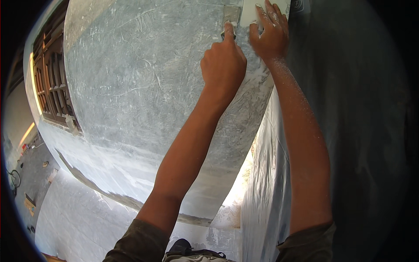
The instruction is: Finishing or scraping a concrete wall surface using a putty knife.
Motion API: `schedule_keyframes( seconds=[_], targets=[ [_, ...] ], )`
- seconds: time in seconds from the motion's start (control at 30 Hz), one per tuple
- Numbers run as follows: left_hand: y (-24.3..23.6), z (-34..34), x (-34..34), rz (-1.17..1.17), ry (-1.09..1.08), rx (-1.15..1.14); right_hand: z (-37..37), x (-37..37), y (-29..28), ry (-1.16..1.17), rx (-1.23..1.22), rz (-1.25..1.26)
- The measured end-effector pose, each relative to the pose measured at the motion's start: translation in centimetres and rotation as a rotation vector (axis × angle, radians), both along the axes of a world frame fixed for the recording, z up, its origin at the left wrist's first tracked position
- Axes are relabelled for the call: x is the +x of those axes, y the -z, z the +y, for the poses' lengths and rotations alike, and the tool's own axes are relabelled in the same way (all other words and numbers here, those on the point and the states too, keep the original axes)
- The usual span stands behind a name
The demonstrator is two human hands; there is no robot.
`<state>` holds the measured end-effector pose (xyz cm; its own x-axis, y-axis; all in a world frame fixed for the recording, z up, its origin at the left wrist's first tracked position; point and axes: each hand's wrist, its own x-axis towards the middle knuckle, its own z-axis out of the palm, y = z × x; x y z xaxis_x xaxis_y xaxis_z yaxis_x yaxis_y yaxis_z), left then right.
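Note:
My left hand (224, 63) is closed around the dark handle of a putty knife, its index finger stretched along the tool toward the blade. The grey blade of the putty knife (231, 13) lies against the grey plastered wall (144, 78), with a little white paste near my fingertip. Just right of it, my right hand (271, 38) rests with fingers spread on a flat white panel (250, 14) at the wall's right edge. White dust and smears coat the fingers and forearm of this hand. The upper end of the panel runs out of view.
A wooden louvred window (54, 83) is set in the wall at the left, with a clear bottle (70, 122) on its sill. Translucent plastic sheeting (266, 183) hangs below the wall's right edge. Small objects lie on the floor (37, 170) at far left.

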<state>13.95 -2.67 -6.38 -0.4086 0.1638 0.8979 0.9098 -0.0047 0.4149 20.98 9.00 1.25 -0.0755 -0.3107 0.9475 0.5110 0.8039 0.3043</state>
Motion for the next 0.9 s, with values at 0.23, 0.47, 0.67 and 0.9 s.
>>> schedule_keyframes(
  seconds=[0.23, 0.47, 0.67, 0.9],
  targets=[
    [-0.1, -0.1, 0.2, 0.015, -0.001, 0.023, 0.1, 0.3, -0.2, -0.023, -0.008, 0.004],
    [-2.2, 0.7, -0.3, 0.081, -0.009, 0.11, -0.4, 0.0, 0.0, -0.008, -0.022, 0.0],
    [-0.6, 0.2, 0.5, 0.025, -0.019, 0.005, 0.3, 0.2, -0.1, -0.003, 0.021, 0.009],
    [-1.6, 0.3, 0.3, 0.066, -0.005, 0.073, -0.2, 0.1, -0.1, -0.025, -0.021, 0.008]
  ],
)
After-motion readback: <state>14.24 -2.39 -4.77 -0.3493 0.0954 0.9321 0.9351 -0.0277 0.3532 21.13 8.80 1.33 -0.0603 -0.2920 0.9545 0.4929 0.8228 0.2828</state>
